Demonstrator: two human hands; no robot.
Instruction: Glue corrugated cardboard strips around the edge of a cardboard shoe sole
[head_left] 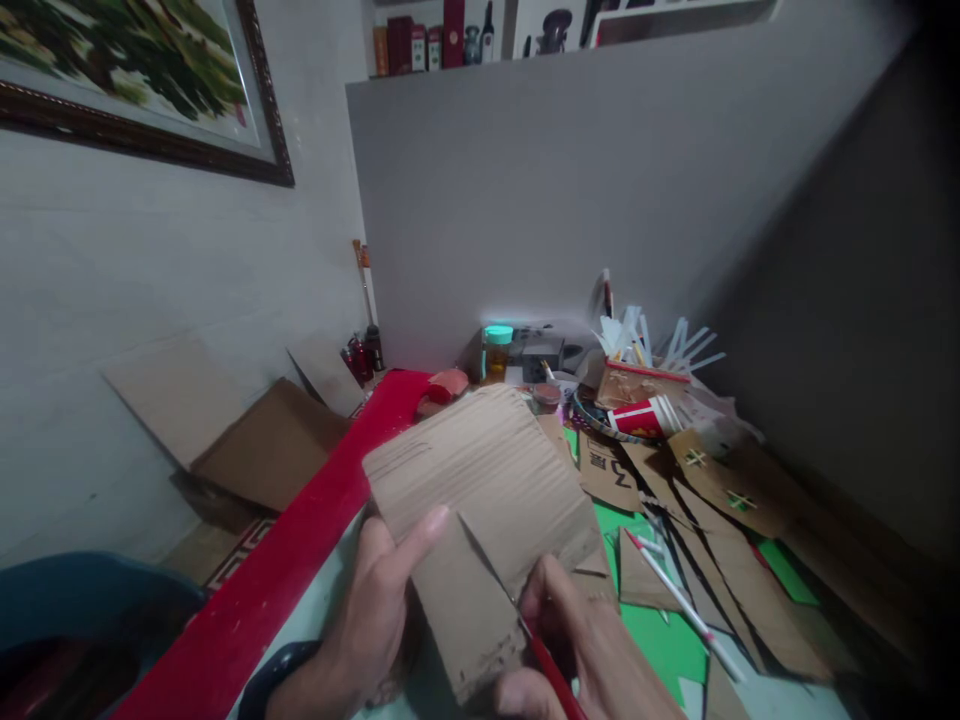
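Note:
A piece of brown corrugated cardboard [487, 470] is held up tilted in front of me. My left hand [382, 590] grips its left edge, thumb on top and fingers underneath. A slit runs through the lower part of the cardboard, from near my left thumb towards my right hand. At the slit's near end my right hand [570, 640] is closed around a red-handled cutting tool [551, 665]. The tool's blade is mostly hidden, so its exact kind is unclear.
Cardboard strips [739, 540], a green sheet [664, 650] and a white-and-red pen-like stick [679, 595] lie at right. Behind are a red paper cup [643, 417], a box of white strips [645, 380] and a teal-lidded jar [497, 352]. An open carton [277, 440] stands left.

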